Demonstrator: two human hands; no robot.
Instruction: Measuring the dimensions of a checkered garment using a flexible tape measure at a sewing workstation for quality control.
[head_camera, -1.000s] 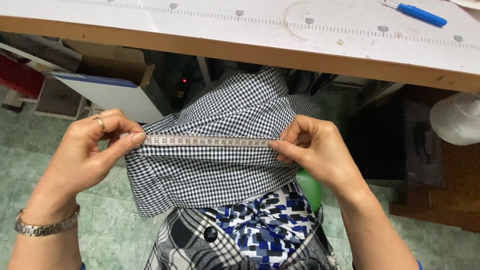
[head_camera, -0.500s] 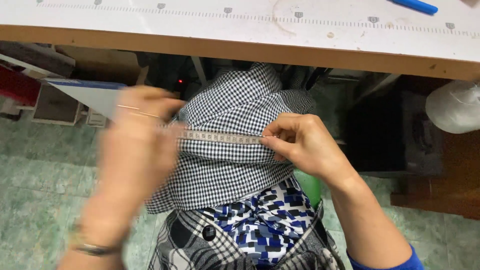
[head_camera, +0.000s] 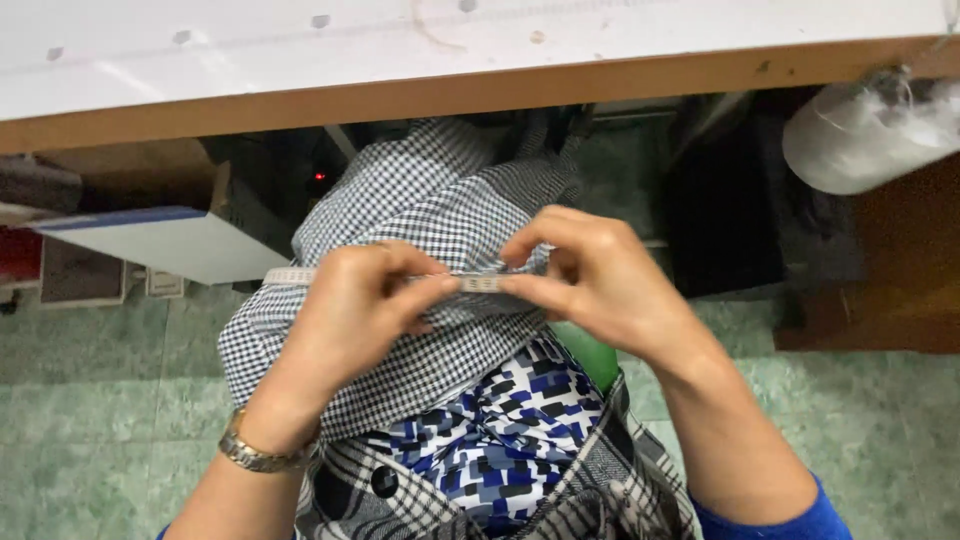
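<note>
A black-and-white checked cloth (head_camera: 420, 210) lies draped over my lap, just below the table's edge. Across it runs a pale measuring tape (head_camera: 478, 284). My left hand (head_camera: 355, 310) pinches the tape near the middle, with a loose end (head_camera: 288, 276) sticking out to the left. My right hand (head_camera: 590, 280) pinches the same tape a short way to the right, thumb and forefinger closed on it. Only a short stretch of tape shows between the two hands. A metal watch band sits on my left wrist.
A white table (head_camera: 480, 60) with a wooden front edge (head_camera: 500, 95) spans the top. Beneath it are a white board with a blue edge (head_camera: 160, 245), dark boxes and a white roll (head_camera: 860, 140) at the right. A blue-white patterned cloth (head_camera: 500, 430) lies on my lap. Green floor (head_camera: 100, 400).
My left hand slid right along the tape from the cloth's left side toward my right hand. The tape span between the hands has shrunk to a short piece. The view has shifted slightly.
</note>
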